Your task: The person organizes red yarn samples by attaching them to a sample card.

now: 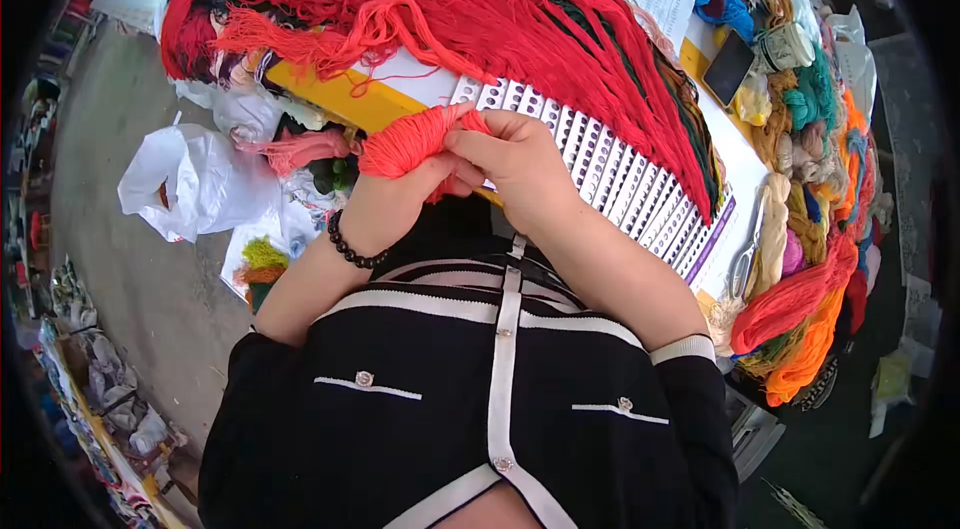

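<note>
Skein (405, 144) held at eleven o'clock

Left hand (395, 199) cups the coral bundle's lower side; right hand (518, 161) pinches its three o'clock end between thumb and fingers; one skein gripped, one bead bracelet (350, 247) worn, one phone (729, 69) at two o'clock; forearms (630, 274) angled inward.

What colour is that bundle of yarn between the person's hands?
The yarn bundle is a bright coral red; the head view shows it best.
</note>
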Motion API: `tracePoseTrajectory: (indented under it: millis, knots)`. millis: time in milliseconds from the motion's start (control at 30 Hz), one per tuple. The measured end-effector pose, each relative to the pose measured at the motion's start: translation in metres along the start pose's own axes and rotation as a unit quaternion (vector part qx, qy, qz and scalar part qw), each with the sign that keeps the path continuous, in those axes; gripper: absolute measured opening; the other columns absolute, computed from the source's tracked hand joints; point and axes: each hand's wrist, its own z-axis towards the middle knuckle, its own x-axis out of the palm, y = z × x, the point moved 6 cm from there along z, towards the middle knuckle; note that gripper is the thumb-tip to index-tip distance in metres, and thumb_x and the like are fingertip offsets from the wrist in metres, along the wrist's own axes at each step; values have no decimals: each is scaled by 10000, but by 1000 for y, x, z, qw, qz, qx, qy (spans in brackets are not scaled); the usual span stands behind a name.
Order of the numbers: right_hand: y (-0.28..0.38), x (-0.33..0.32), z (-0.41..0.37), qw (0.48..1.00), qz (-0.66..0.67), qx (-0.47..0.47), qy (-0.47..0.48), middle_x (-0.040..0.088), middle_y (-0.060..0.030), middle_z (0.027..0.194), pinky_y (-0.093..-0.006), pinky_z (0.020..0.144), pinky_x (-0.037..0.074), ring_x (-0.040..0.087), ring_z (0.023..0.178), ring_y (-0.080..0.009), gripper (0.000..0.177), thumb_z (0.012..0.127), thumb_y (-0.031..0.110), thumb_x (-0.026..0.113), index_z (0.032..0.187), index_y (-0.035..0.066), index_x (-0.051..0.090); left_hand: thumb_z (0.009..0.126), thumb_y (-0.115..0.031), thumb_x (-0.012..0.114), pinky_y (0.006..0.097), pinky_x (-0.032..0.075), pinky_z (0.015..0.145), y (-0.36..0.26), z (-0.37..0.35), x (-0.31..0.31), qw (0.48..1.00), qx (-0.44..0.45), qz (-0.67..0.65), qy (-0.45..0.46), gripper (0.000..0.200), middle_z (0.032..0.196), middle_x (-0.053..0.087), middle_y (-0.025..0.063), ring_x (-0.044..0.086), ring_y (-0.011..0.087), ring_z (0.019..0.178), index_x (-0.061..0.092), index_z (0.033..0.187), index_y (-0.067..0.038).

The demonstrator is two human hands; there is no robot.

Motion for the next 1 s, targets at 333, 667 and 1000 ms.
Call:
tracePoseTrajectory:
  millis: [333,667,1000]
  knots:
    - [4,3,-6,995,94,-8,42,655,-131,812,-282,711,514,640,729,-176,107,818,39,613,879,-48,628,850,-53,486,199,460,556,9,-1,-10,991,-50,-124,-3,372,697,583,-5,439,43,466,544,1215,-13]
    - [9,-15,1,950,313,0,-9,600,-52,725,-293,726,428,548,670,-125,186,866,146,524,946,-4,600,846,-53,458,297,477,785,0,2,-25,991,48,-122,-21,388,911,654,114,621,171,823,480,1211,77]
    - [-8,3,0,999,40,13,15,549,-42,616,-223,521,360,491,556,-99,96,833,75,595,814,-15,619,823,-6,482,219,468,682,6,2,-1,998,2,-50,25,435,863,632,61,589,91,741,479,1257,28]
